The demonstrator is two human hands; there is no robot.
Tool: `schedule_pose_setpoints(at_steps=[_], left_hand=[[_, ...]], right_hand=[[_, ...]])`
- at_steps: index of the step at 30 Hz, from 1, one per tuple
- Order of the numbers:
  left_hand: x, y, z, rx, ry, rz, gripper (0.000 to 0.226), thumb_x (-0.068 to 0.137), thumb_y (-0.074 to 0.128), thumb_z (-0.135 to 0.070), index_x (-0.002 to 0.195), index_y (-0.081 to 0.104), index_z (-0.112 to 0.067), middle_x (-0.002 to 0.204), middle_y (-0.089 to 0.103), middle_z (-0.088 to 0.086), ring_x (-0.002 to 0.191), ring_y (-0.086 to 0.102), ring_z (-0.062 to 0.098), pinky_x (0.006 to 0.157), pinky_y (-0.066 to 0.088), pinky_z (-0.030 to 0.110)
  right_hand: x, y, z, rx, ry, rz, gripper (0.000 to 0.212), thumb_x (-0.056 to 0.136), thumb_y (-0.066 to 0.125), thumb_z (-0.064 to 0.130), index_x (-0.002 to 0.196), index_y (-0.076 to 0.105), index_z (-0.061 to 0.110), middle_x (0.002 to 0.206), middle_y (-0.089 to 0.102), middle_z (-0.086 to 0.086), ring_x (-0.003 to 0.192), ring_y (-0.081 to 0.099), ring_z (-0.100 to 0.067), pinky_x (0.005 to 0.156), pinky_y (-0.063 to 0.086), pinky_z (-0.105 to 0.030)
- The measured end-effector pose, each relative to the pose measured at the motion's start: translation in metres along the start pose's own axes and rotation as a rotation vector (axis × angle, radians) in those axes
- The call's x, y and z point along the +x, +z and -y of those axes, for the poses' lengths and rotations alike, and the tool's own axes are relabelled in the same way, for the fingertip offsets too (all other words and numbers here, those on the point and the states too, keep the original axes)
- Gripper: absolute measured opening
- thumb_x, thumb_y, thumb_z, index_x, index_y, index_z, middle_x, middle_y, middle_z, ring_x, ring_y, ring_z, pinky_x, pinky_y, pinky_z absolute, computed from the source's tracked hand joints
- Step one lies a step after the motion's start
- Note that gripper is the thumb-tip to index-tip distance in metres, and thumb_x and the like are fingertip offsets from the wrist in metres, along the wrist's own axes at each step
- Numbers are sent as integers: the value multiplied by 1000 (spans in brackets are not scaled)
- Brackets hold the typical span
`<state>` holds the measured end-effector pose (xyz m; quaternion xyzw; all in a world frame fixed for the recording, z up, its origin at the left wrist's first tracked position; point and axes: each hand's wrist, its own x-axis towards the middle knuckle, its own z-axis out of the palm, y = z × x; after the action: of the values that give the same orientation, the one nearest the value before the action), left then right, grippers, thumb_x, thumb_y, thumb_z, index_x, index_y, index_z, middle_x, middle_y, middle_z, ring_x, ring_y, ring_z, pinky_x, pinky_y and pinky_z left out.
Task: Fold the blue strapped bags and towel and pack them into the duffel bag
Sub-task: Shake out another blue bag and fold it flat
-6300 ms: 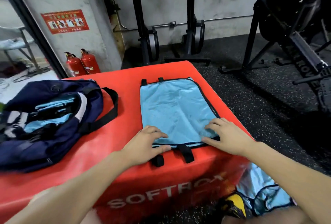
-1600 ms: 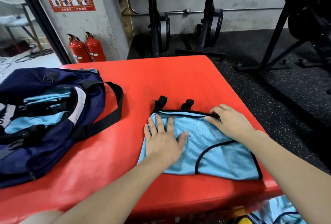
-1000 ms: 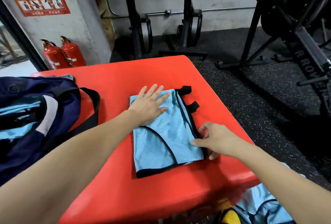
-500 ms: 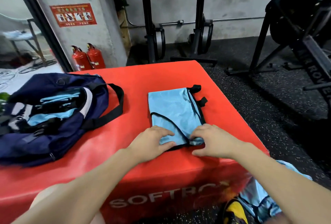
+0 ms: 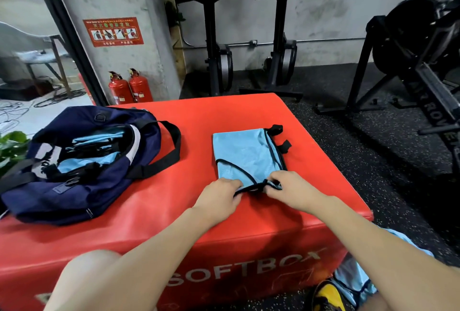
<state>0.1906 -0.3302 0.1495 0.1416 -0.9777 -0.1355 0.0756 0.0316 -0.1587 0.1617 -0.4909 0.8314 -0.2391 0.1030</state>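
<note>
A light blue strapped bag [image 5: 245,154] with black trim lies folded on the red soft box [image 5: 154,213], its two black strap ends pointing right at the far edge. My left hand [image 5: 219,197] and my right hand [image 5: 290,190] both pinch the bag's near black-trimmed edge, lifting it slightly. To the left sits the open navy duffel bag [image 5: 77,161] with several light blue folded pieces inside and a black handle looping toward the middle.
More light blue fabric [image 5: 356,276] lies on the floor at the lower right beside a yellow shoe [image 5: 326,295]. Two red fire extinguishers [image 5: 130,88] stand behind the box. Gym machines [image 5: 420,62] fill the right and back. A green plant [image 5: 11,146] sits at the left edge.
The bag was folded in half lengthwise, then turned and folded again. Both hands slid to its near edge, and their fingers now pinch that edge instead of resting on it.
</note>
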Motion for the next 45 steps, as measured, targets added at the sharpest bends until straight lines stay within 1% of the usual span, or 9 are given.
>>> schedule_pose_setpoints(at_steps=[8,13,20,24,29,33,38,42,45], left_hand=[[0,-5,6,-196,-42,-140,23,92,52,-18,111,63,-16,88,70,4,81,63,25,73,49,36],[-3,-8,11,-272,-47,-155,17,95,54,-16,110,62,-16,76,61,-5,64,53,13,64,40,28],[-11,-11,10,-256,-39,-148,15,100,52,-17,112,59,-16,86,65,0,76,58,20,67,36,28],[-15,-10,8,-244,-43,-149,14,100,51,-18,111,59,-17,91,69,2,83,62,22,70,42,31],[-20,-14,11,-277,-12,-141,8,101,52,-20,107,58,-19,86,64,-5,77,58,13,69,40,28],[-23,-21,12,-370,16,-179,6,101,57,-24,103,60,-19,71,56,-12,64,53,4,62,37,19],[-21,-30,12,-502,-8,-303,4,100,58,-27,98,55,-30,67,59,-4,51,55,19,57,49,38],[-10,-37,7,-559,-50,-427,2,101,57,-25,102,58,-23,58,51,-10,49,43,12,51,36,22],[11,-39,9,-553,-99,-493,3,101,57,-29,103,58,-27,63,55,-10,51,45,12,54,38,27]], right_hand=[[-4,10,-9,-258,-124,14,35,90,62,51,100,56,19,97,55,4,95,51,-16,83,43,-32],[-8,11,-16,-433,-153,-7,23,93,56,29,110,58,14,110,58,-3,112,53,-25,93,43,-33],[-7,10,-17,-454,-104,85,39,86,48,-1,122,54,13,119,53,-5,117,48,-26,99,43,-37],[-8,12,-12,-493,-107,24,25,94,52,19,117,59,14,115,58,-5,112,53,-28,97,45,-38],[-14,3,-8,-361,-43,59,5,89,53,21,93,55,18,99,58,-2,104,57,-27,85,46,-40],[-23,-21,-3,-340,43,68,23,76,58,28,68,38,21,65,47,7,74,55,-25,61,34,-37],[-18,-41,2,182,111,39,14,61,58,26,61,46,18,56,40,11,54,35,-7,54,31,-31],[2,-56,-2,302,123,-41,9,60,58,32,69,62,29,62,50,12,60,43,-9,59,34,-32],[25,-60,-8,353,160,-137,9,69,65,25,77,67,28,60,56,8,55,47,-11,56,36,-30]])
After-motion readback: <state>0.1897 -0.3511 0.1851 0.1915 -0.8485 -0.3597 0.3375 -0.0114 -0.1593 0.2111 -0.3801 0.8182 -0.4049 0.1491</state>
